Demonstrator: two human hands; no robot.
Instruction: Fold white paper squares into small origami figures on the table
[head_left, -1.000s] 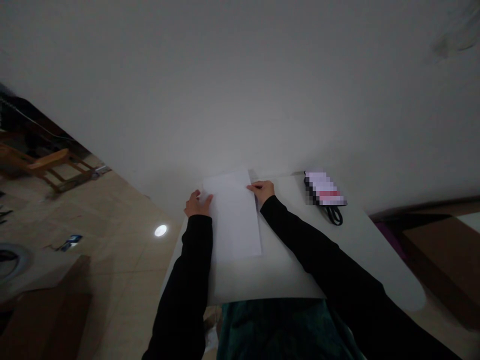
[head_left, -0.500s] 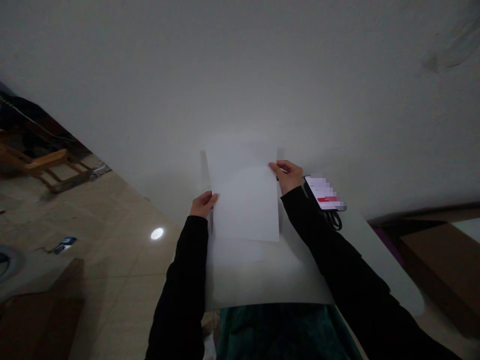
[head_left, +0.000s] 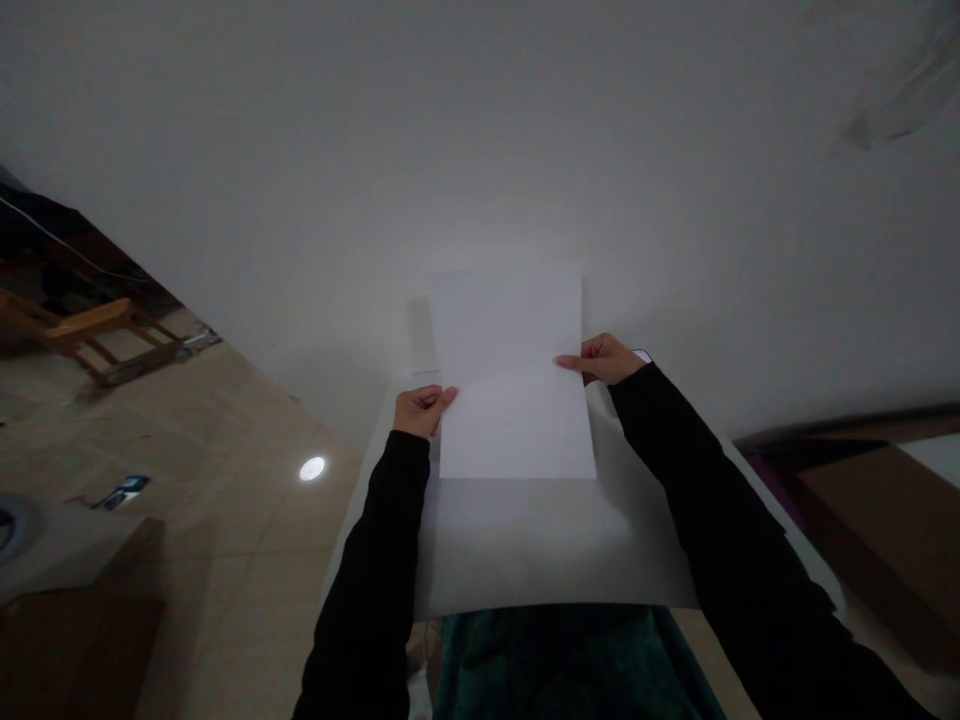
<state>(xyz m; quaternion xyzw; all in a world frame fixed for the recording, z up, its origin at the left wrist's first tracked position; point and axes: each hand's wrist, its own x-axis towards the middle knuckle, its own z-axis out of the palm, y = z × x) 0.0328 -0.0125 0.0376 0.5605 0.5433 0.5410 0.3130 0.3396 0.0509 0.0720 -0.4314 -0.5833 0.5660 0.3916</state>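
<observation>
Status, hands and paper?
Left hand, right hand pinching side edges of white paper. Paper held above white table. Phone edge just past right hand.

We can see only a pale pink sliver (head_left: 641,355) of a flat object, nearly hidden behind the right hand (head_left: 604,360) and its black sleeve (head_left: 735,530). The blue-and-white scrap (head_left: 124,492) on the beige tile floor (head_left: 225,520) is too small for us to identify.

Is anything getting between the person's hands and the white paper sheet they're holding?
Nothing visible does. The left hand and the right hand are directly on opposite side edges of the thin white paper sheet, with no object between them and the paper.
</observation>
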